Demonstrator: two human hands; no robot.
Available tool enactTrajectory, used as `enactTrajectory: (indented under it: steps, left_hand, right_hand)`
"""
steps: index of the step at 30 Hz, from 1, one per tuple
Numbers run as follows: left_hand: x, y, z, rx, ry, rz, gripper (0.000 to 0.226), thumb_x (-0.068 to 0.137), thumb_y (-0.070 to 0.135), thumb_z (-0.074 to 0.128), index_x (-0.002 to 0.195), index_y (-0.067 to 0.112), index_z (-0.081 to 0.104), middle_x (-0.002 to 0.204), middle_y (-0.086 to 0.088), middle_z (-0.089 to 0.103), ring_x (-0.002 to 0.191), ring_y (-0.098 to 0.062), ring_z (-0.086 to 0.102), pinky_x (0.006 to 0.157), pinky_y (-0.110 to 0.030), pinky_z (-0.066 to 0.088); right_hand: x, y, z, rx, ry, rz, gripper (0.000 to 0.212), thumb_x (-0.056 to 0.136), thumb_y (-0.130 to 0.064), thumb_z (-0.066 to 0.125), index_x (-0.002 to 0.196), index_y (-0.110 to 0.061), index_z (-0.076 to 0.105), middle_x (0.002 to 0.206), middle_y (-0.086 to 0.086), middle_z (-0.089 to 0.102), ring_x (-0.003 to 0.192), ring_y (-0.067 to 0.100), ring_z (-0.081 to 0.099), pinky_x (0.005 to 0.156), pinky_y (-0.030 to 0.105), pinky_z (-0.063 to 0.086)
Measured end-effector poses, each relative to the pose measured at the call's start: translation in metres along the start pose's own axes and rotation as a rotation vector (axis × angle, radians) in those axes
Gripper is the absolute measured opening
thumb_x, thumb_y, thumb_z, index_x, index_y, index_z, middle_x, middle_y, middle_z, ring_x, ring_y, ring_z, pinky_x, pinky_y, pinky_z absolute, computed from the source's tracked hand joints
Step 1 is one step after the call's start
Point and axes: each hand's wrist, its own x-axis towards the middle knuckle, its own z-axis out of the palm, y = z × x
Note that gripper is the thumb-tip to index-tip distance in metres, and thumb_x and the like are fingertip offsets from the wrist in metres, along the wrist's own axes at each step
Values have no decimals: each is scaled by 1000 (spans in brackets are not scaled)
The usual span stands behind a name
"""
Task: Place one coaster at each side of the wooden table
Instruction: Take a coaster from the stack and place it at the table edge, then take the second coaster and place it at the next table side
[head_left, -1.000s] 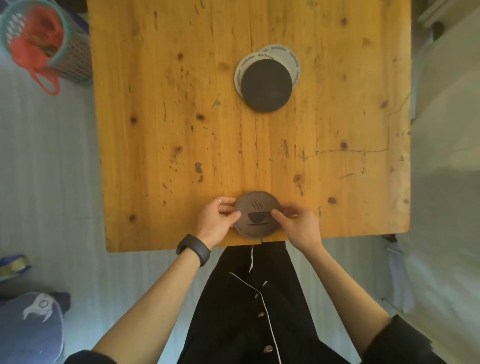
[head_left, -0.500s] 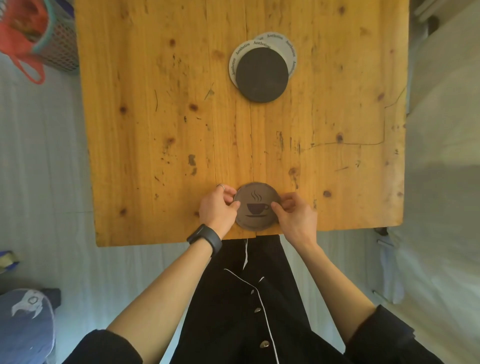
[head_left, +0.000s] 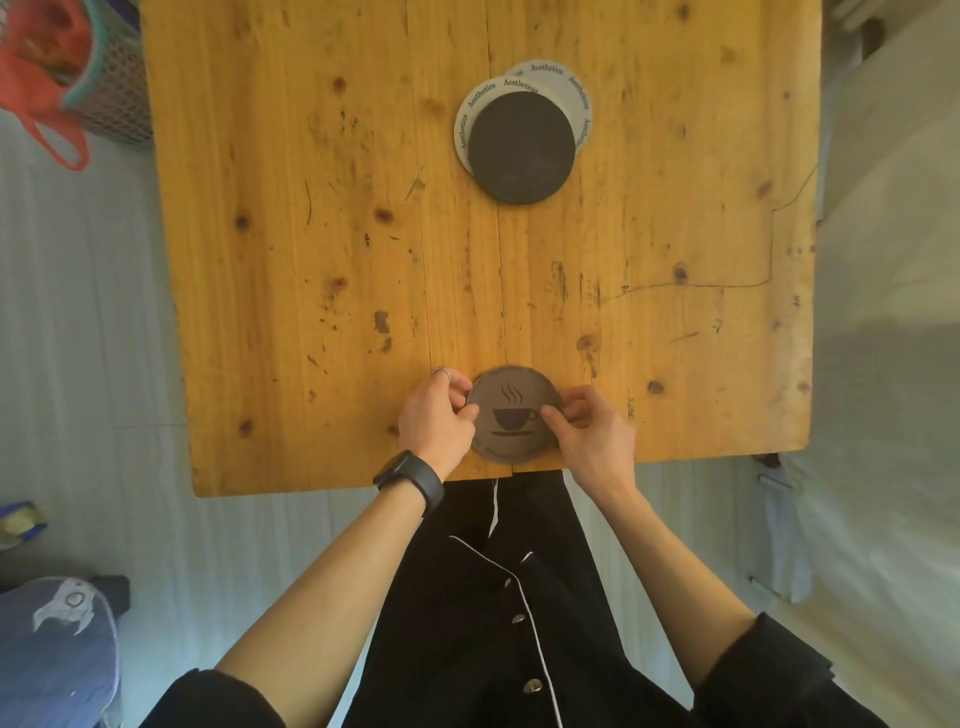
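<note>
A round dark brown coaster with a coffee-cup print lies flat on the wooden table, right at its near edge. My left hand pinches its left rim and my right hand pinches its right rim, thumbs resting on top. Farther back, near the table's middle, sits a small pile: a plain black coaster on top of two white printed coasters, which stick out behind it.
A teal mesh basket with a red bag stands on the floor off the table's far left corner. A blue-grey cushion lies at the lower left. Pale fabric runs along the table's right side.
Both hands and the cup-print coaster have slid a little farther onto the table from its near edge. The pile has not moved.
</note>
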Motion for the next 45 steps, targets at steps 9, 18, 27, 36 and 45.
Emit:
enactTrajectory:
  steps: [9, 18, 27, 36, 45]
  left_hand:
    - [4, -1, -3, -31, -37, -27, 23, 87, 19, 71, 107, 24, 60, 92, 4, 67, 79, -11, 58, 53, -15, 31]
    - [-6, -16, -1, 334, 22, 322, 31, 95, 32, 58, 125, 35, 59, 113, 4, 55, 97, -17, 56, 56, -27, 44]
    - [70, 8, -36, 447, 225, 392, 49, 91, 50, 49, 137, 35, 50, 149, -3, 39, 129, -26, 44, 96, -42, 47]
    - [136, 28, -31, 548, 225, 332, 75, 93, 71, 15, 152, 39, -19, 161, 1, -30, 149, -24, -24, 120, -57, -7]
    - [137, 30, -33, 574, 192, 311, 76, 90, 75, 10, 149, 41, -26, 158, 2, -36, 147, -23, -30, 117, -52, -17]
  right_hand:
    - [1, 2, 0, -32, 7, -33, 26, 87, -38, 76, 105, -22, 66, 83, -7, 68, 72, 0, 61, 61, 14, 47]
    - [-7, 7, 8, -233, 72, -296, 15, 94, -30, 68, 101, -17, 65, 94, 2, 53, 65, 19, 57, 54, 35, 52]
    - [39, -55, -17, -367, -79, -291, 30, 93, -49, 58, 110, -27, 68, 111, -1, 59, 91, 26, 66, 72, 44, 59]
    - [150, -160, -19, -22, 125, -41, 69, 88, -64, 60, 134, -14, 48, 131, 3, 54, 116, 23, 58, 80, 32, 43]
    - [165, -172, -17, 137, 91, 147, 52, 90, -51, 67, 131, -21, 58, 138, 0, 43, 108, 21, 58, 88, 36, 53]
